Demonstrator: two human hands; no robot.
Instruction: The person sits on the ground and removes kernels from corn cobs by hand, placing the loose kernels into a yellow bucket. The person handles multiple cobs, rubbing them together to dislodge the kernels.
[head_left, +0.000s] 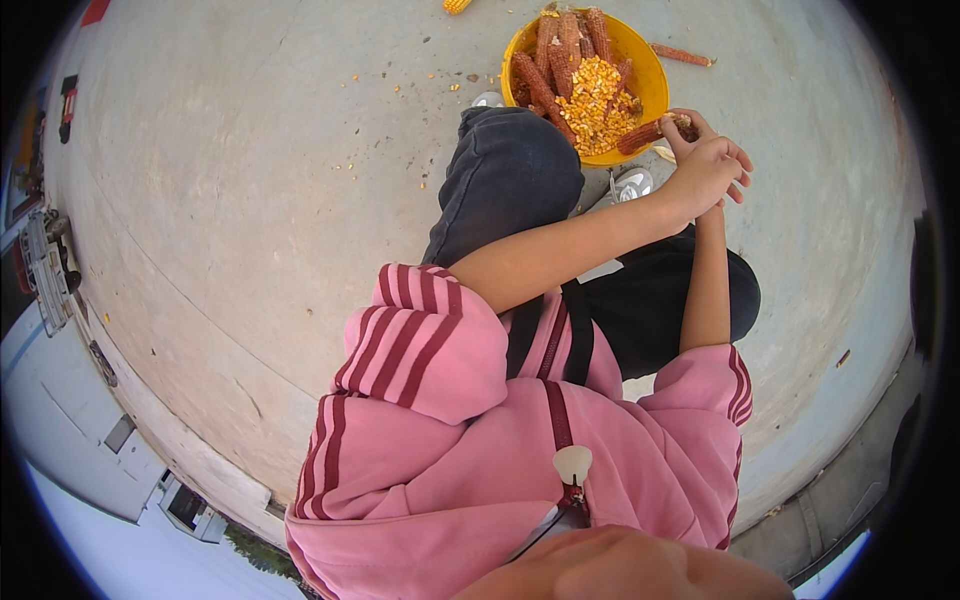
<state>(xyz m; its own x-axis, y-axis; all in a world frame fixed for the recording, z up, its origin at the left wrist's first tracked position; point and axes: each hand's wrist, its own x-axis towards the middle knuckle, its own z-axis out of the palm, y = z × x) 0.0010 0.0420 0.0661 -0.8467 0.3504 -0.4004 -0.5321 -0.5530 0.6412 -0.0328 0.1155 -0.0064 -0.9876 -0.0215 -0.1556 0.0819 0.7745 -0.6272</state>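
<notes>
My left hand (709, 161) pinches a stripped reddish-brown corn cob (641, 138) between thumb and forefinger, while its other fingers spread to the right. The cob slants over the near right rim of a yellow plastic tub (661, 94). Inside the tub, several bare cobs (559, 64) lean toward the far side, and loose yellow corn kernels (592, 97) are heaped beside them. My right forearm (711, 277) reaches up to the left wrist. Behind the left hand, my right hand is largely hidden, so its grip does not show.
A bare cob (682, 55) lies on the concrete floor (262, 187) beyond the tub, and part of a yellow ear of corn (456, 6) is at the top edge. Scattered kernels (352, 166) dot the floor. My knees (517, 161) and shoes (634, 184) are close to the tub.
</notes>
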